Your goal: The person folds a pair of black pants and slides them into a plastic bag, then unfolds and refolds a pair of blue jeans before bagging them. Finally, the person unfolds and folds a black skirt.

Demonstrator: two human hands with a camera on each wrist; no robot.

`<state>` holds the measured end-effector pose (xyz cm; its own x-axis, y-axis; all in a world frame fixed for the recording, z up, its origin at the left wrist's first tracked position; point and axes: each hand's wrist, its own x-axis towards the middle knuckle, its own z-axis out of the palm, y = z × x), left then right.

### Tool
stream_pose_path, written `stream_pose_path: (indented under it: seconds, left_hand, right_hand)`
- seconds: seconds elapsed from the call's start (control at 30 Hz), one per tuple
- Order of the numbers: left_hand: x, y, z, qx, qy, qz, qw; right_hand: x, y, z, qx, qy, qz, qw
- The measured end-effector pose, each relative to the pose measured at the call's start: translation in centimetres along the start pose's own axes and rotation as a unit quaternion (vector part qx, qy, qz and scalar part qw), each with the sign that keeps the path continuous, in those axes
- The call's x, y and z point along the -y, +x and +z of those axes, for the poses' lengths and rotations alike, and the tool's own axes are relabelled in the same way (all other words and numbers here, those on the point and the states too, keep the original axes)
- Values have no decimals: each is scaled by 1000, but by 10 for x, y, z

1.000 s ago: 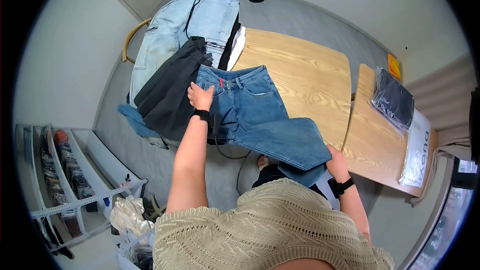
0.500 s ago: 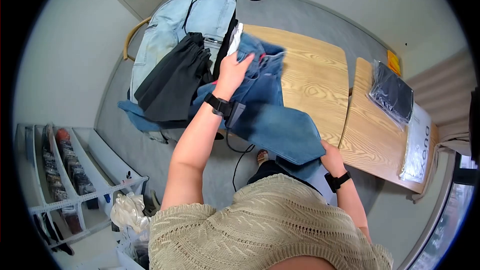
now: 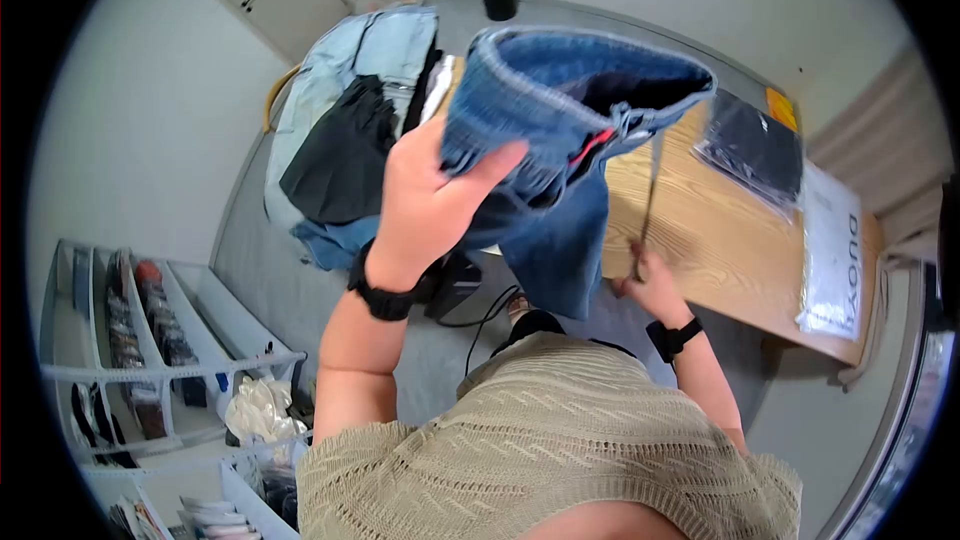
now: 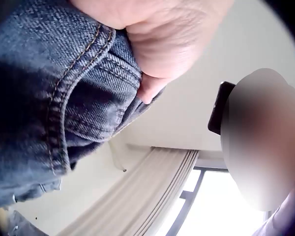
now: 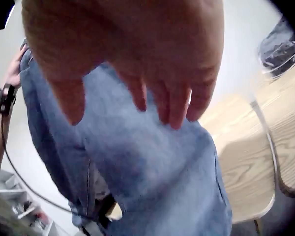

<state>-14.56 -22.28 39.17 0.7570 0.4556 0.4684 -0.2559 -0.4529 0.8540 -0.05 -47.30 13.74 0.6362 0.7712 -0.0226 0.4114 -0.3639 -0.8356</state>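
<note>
A pair of blue jeans (image 3: 555, 240) hangs raised over the near edge of the wooden table, its waist opening facing up towards the head camera. My left hand (image 3: 425, 200) grips it below the waistband, thumb on the front pocket; in the left wrist view the thumb presses into the folded denim (image 4: 34, 44). A red tag (image 3: 592, 145) shows by the fly. To the right, my right hand (image 3: 655, 285) is apart from the jeans, a little blurred. Its fingers (image 5: 177, 105) reach loosely down in the right wrist view, with a jeans leg (image 5: 152, 162) behind them.
Dark grey trousers (image 3: 338, 155) and light blue denim (image 3: 315, 90) are heaped at the left. On the right tabletop (image 3: 720, 240) lie a bagged dark garment (image 3: 750, 155) and a white printed package (image 3: 832, 250). A compartmented rack (image 3: 190, 370) stands lower left.
My left hand has lifted the waist of the jeans off the table, up towards the head camera. The right hand has let go of the leg end, which now hangs down.
</note>
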Motion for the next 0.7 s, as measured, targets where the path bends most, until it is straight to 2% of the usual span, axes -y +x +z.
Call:
stream_pose_path:
  seconds: [0.1, 0.13, 0.2, 0.23, 0.27, 0.33, 0.4, 0.43, 0.53, 0.6, 0.7]
  left_hand:
    - [-28, -28, 16, 32, 26, 10, 999]
    - [-36, -38, 22, 33, 3, 16, 999]
    - [-45, -58, 28, 35, -43, 10, 998]
    - [-48, -64, 31, 53, 2, 53, 997]
    - [-50, -73, 40, 39, -59, 41, 997]
    - [-49, -88, 51, 29, -154, 26, 987]
    - [-44, -92, 53, 33, -149, 7, 988]
    - [-40, -94, 53, 27, -139, -10, 990]
    - [-20, -85, 55, 49, -103, -58, 992]
    - [2, -76, 63, 73, -102, -81, 989]
    - [29, -66, 81, 92, -103, -129, 982]
  right_hand:
    - [-8, -12, -42, -265, 103, 58, 957]
    - [-12, -18, -57, -308, 136, 32, 941]
    - [-9, -36, -81, -305, 284, -41, 908]
    - [-9, -44, -89, -286, 346, -87, 889]
    - [-17, -57, -97, -245, 386, -36, 888]
    - [-13, -78, -106, -212, 440, -15, 872]
    - [5, -96, -115, -192, 499, -23, 845]
    - [3, -103, -119, -183, 514, -42, 837]
    - [-6, -122, -129, -240, 536, -57, 808]
    - [5, -136, -147, -293, 465, -42, 834]
    - [20, -158, -168, -341, 423, -34, 839]
